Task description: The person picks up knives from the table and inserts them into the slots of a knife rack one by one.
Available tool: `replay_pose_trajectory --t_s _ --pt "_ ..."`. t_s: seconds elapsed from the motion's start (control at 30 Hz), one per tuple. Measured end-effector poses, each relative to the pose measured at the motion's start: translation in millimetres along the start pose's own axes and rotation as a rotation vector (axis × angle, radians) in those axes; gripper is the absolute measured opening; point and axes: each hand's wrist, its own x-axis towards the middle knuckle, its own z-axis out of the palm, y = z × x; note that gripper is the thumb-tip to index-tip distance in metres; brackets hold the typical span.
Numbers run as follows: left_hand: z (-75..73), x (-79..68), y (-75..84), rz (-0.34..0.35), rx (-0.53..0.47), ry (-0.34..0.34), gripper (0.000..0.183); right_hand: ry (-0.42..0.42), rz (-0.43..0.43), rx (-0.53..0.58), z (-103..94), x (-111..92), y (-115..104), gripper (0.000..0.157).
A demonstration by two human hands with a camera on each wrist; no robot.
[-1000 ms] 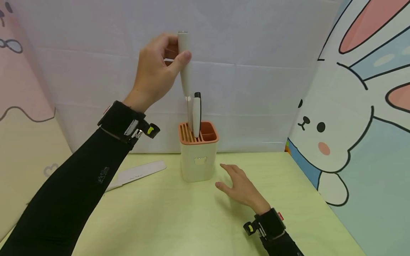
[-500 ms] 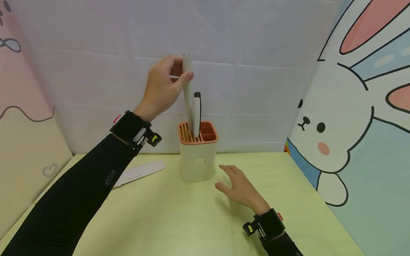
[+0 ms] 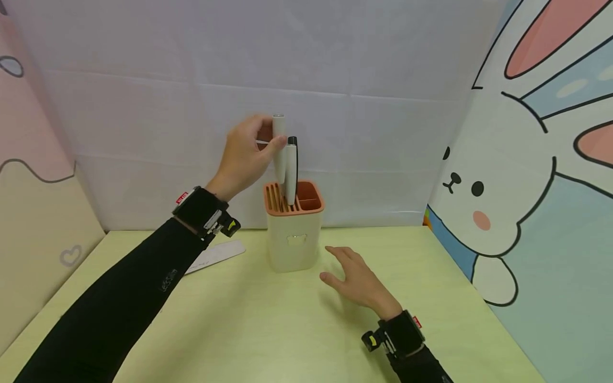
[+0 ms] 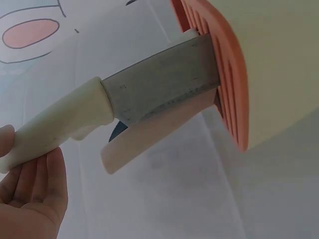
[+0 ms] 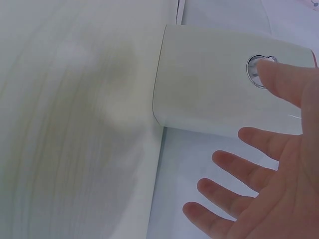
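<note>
My left hand (image 3: pixel 246 154) grips the pale handle of a knife (image 4: pixel 162 79) near its end. Part of the wide metal blade is down in a slot of the knife block (image 3: pixel 294 242), which is cream with an orange slotted top. Right beside it in the block stands a white-handled tool with a black end (image 3: pixel 291 173); its lower part is hidden in the slots. My right hand (image 3: pixel 359 279) hovers over the table to the right of the block, fingers spread and holding nothing. In the right wrist view the thumb overlaps the block's front emblem (image 5: pixel 255 72).
On the pale yellow-green table (image 3: pixel 268 330) a cleaver with a white blade (image 3: pixel 217 254) lies left of the block, partly hidden by my left sleeve. A white cloth backdrop (image 3: pixel 383 159) rises behind, and a panel with a cartoon rabbit (image 3: pixel 488 213) stands at the right.
My left hand has come down with the knife, so more of its blade is inside the slot. The right hand has kept its place beside the block.
</note>
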Motion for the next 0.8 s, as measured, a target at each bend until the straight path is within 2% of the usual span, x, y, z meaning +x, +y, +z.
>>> replay_pose_trajectory --t_s 0.3,0.8 --pt "7.8 -13.5 -13.9 -0.007 0.005 -0.026 0.026 -0.004 -0.015 0.018 -0.1 0 -2 0.065" --pt "14.8 -24.7 -34.4 -0.081 0.01 -0.075 0.025 -0.013 -0.009 0.014 -0.4 1 -3 0.065"
